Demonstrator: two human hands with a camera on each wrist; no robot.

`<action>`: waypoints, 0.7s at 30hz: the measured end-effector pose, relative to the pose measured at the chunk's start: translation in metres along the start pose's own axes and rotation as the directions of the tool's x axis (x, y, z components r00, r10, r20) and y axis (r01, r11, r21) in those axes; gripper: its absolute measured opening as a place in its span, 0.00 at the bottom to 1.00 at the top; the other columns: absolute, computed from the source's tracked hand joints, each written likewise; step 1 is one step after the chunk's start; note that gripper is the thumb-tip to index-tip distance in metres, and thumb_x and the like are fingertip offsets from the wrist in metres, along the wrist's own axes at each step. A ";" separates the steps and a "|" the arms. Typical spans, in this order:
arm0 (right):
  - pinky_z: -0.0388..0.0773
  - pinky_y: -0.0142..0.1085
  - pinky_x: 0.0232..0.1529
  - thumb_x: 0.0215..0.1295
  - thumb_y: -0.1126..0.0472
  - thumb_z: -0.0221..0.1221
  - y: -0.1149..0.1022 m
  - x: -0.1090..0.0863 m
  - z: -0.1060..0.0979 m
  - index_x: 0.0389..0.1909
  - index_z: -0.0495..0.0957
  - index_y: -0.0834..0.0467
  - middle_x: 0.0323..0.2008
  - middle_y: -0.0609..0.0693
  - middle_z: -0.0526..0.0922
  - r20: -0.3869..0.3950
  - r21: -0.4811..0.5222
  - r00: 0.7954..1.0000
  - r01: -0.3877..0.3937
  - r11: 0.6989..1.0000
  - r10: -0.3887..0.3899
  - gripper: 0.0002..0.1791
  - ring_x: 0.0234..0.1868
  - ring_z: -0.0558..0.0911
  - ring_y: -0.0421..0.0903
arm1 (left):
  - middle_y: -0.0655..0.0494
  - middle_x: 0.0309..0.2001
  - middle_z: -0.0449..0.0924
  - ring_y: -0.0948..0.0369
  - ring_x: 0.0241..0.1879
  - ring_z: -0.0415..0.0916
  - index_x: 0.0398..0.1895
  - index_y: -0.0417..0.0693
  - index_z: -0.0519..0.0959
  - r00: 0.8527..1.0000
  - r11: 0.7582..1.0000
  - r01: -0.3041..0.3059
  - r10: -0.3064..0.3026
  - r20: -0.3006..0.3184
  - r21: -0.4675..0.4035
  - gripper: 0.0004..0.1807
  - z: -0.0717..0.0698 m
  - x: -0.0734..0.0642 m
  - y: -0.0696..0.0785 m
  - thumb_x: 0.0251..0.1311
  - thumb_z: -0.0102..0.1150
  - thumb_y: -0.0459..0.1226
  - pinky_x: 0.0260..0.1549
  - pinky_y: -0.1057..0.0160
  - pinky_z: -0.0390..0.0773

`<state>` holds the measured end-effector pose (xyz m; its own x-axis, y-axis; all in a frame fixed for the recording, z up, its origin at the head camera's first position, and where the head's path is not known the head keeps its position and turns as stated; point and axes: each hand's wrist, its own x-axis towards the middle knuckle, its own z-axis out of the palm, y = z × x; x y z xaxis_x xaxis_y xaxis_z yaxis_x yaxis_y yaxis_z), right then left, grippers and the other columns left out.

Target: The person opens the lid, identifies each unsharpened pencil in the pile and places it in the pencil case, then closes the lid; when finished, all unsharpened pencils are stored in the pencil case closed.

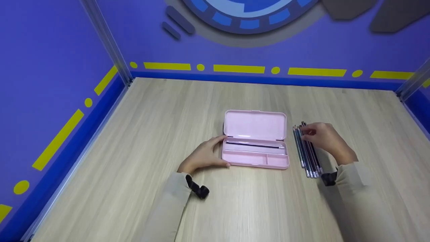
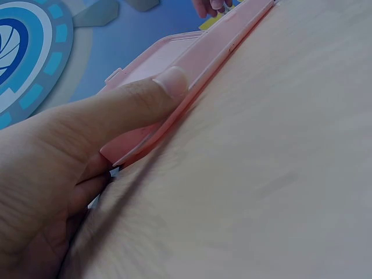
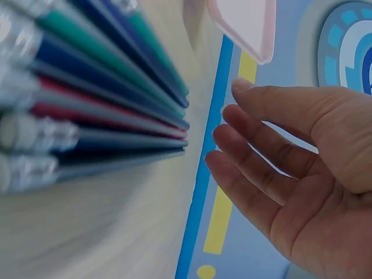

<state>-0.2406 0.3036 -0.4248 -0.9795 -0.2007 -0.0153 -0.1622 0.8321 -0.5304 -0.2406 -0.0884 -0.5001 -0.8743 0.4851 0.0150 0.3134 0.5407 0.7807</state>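
An open pink pencil case [image 1: 255, 125] lies on the table with its lid tipped back. One dark pencil [image 1: 253, 145] rests lengthwise in its rear compartment; the front compartments look bare. My left hand [image 1: 203, 155] holds the case by its left end, thumb at the front corner and fingers toward the hinge. In the left wrist view that thumb presses on the case's rim [image 2: 200, 78]. To the right of the case lie several pencils [image 3: 110, 75] side by side, eraser ends toward me. Over their far ends hovers my right hand [image 3: 314, 168], fingers loosely bent with nothing between them.
The wood-grain table [image 1: 161, 117] is bounded by a blue back wall [image 1: 242, 53] and a left side panel [image 1: 50, 84]. A black strap with a small camera [image 1: 200, 191] sits on the left wrist, and another [image 1: 329, 178] on the right.
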 end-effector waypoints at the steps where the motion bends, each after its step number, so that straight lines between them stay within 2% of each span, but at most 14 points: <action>1: 0.81 0.45 0.39 0.62 0.68 0.59 0.002 -0.001 -0.001 0.52 0.78 0.71 0.44 0.68 0.82 0.007 0.000 1.000 -0.012 1.000 0.012 0.18 0.42 0.81 0.57 | 0.54 0.70 0.64 0.56 0.71 0.58 0.71 0.56 0.63 1.000 1.000 -0.002 0.002 0.000 -0.001 0.58 0.000 0.000 0.000 0.31 0.80 0.53 0.71 0.56 0.58; 7: 0.81 0.45 0.39 0.62 0.67 0.60 0.010 -0.005 -0.003 0.53 0.75 0.73 0.44 0.70 0.82 0.043 0.001 0.998 -0.054 0.999 0.054 0.20 0.43 0.81 0.60 | 0.55 0.70 0.64 0.57 0.71 0.58 0.71 0.57 0.63 1.000 1.000 0.002 -0.002 -0.001 -0.007 0.58 -0.001 -0.001 0.001 0.30 0.81 0.53 0.70 0.56 0.58; 15: 0.81 0.44 0.38 0.62 0.64 0.60 0.018 -0.011 -0.004 0.56 0.73 0.74 0.45 0.70 0.81 0.080 0.007 0.990 -0.119 0.993 0.118 0.24 0.44 0.81 0.60 | 0.56 0.71 0.63 0.58 0.71 0.57 0.71 0.59 0.62 1.000 1.000 0.014 -0.014 0.005 -0.013 0.59 -0.001 -0.001 0.001 0.29 0.81 0.54 0.71 0.55 0.57; 21: 0.80 0.51 0.42 0.62 0.65 0.60 0.024 -0.016 -0.003 0.58 0.71 0.75 0.45 0.70 0.80 0.108 0.015 0.987 -0.125 0.992 0.123 0.25 0.44 0.81 0.61 | 0.58 0.71 0.62 0.58 0.72 0.55 0.72 0.62 0.61 0.999 0.999 0.041 -0.040 0.015 -0.026 0.58 -0.001 -0.002 -0.001 0.30 0.80 0.55 0.71 0.53 0.56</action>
<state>-0.2292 0.3284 -0.4342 -0.9734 -0.1514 -0.1719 -0.0363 0.8430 -0.5367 -0.2395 -0.0899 -0.5002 -0.8806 0.4732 -0.0260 0.2677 0.5419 0.7967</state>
